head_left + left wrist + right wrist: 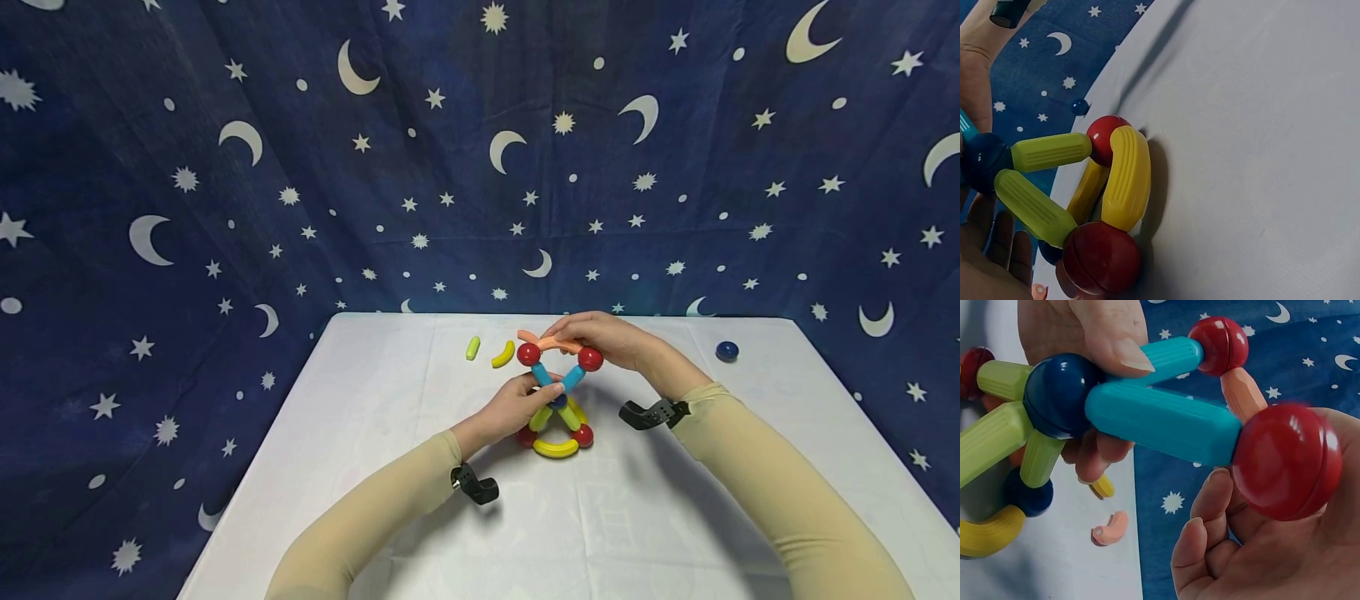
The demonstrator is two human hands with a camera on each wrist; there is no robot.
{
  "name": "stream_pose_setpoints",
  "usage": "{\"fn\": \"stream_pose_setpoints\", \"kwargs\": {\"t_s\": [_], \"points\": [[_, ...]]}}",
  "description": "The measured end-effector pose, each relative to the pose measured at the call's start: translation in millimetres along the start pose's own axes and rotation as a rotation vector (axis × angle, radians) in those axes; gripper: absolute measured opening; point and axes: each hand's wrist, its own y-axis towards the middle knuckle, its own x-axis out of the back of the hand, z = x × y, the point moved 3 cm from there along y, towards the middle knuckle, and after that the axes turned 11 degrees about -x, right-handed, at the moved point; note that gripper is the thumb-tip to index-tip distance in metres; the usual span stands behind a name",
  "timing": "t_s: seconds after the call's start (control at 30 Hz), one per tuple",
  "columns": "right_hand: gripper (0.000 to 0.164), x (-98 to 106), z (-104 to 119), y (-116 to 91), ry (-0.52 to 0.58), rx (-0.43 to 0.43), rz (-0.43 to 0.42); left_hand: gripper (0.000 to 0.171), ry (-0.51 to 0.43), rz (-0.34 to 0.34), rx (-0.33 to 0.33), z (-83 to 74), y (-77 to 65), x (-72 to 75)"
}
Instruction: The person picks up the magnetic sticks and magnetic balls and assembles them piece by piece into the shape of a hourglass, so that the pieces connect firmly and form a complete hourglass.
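A ball-and-stick magnetic building toy stands upright on the table. Its base has yellow curved sticks (556, 449) and red balls (1102, 257), with lime sticks (1051, 152) rising to a dark blue ball (1063, 395). Two light blue sticks (1163, 422) spread upward from that ball to two red balls (528, 354). An orange curved stick (561, 343) bridges these upper balls. My left hand (517, 407) pinches the toy's middle, thumb on a light blue stick beside the dark blue ball. At the top, my right hand (603, 337) holds the orange curved stick near the right red ball.
On the white table (420, 533), a lime stick (472, 348), a yellow curved stick (503, 354) and an orange curved stick (1110, 529) lie behind the toy. Farther right is a dark blue ball (727, 351). A star-and-moon cloth (465, 167) hangs behind the table.
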Motion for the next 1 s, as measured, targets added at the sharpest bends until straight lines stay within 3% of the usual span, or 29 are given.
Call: {"fn": "stream_pose_setpoints", "kwargs": {"t_s": [0.43,1.0], "points": [[0.035,-1.6,-0.1,-0.3,-0.027,0.016,-0.016,0.038,0.013,0.002,-0.001,-0.4,0.4,1.0],[0.039,-3.7,0.8,-2.1,-0.066,-0.066,-0.008,0.034,-0.009,-0.001,0.018,-1.7,-0.3,1.5]]}}
